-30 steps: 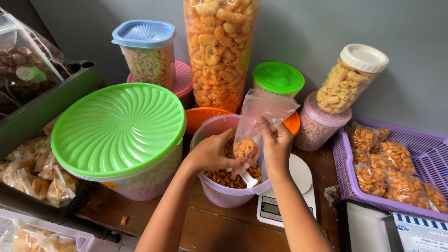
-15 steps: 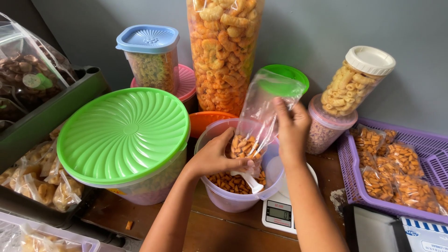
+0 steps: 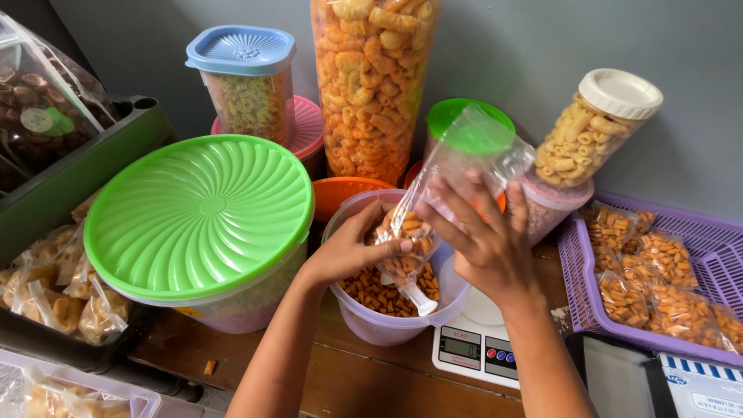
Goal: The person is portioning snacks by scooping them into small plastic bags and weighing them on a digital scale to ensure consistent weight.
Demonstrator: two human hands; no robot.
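Observation:
My left hand [image 3: 352,248] cups the filled bottom of a small clear plastic bag [image 3: 464,166] holding orange snack pieces, just above an open lilac tub [image 3: 364,321] of the same snacks. My right hand [image 3: 484,240] grips the bag's upper part, its fingers spread over the plastic. A white scoop [image 3: 414,298] lies in the tub under the bag. A white digital kitchen scale [image 3: 476,344] sits right of the tub, below my right wrist.
A big tub with a green lid [image 3: 197,213] stands left. Behind are a tall clear bag of orange curls [image 3: 371,85], a blue-lidded jar [image 3: 244,77], a green-lidded jar [image 3: 445,116] and a white-lidded jar [image 3: 596,131]. A purple basket [image 3: 724,232] of packed snack bags sits right.
My right hand slid up and over the bag, which now tilts toward the right. My left hand stayed under the bag's filled bottom. The view moved closer.

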